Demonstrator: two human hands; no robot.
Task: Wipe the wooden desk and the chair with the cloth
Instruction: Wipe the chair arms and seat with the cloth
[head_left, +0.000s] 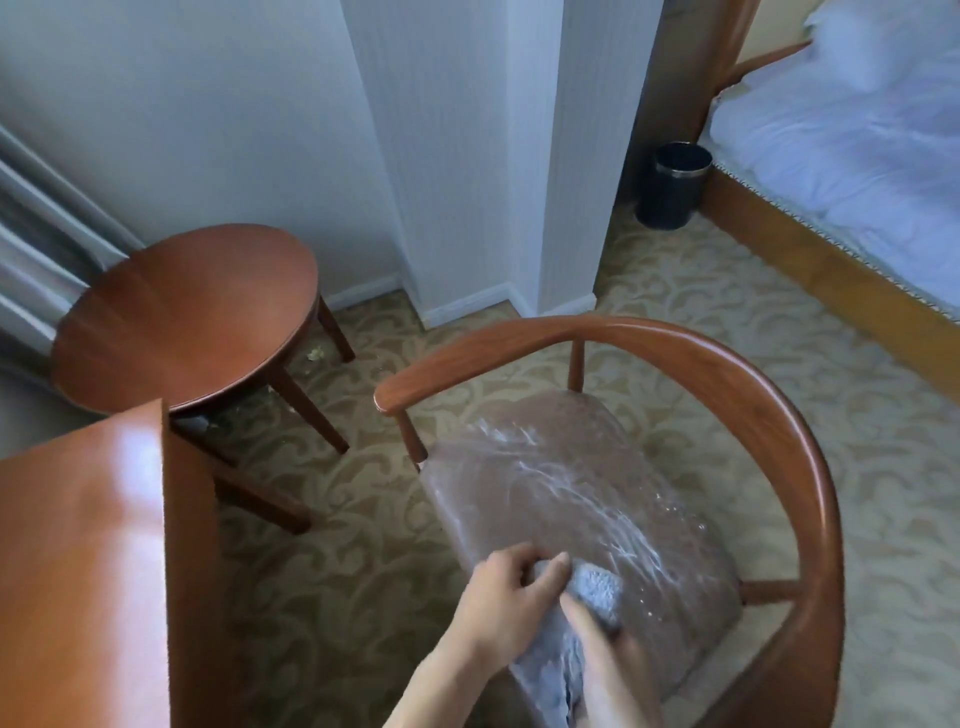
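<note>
A wooden chair (810, 467) with a curved back rail stands in front of me. Its brown seat cushion (571, 499) is wrapped in clear plastic. A grey cloth (597, 592) lies on the near edge of the seat and hangs down over it. My left hand (501, 592) pinches the cloth's top with curled fingers. My right hand (608, 639) holds the cloth from the right, blurred and low in the view. The corner of the wooden desk (88, 519) fills the lower left.
A round wooden side table (187, 317) stands behind the desk near the curtain. A black waste bin (672, 184) sits by the white pillar. A bed with white sheets (852, 145) runs along the right. Patterned carpet covers the floor.
</note>
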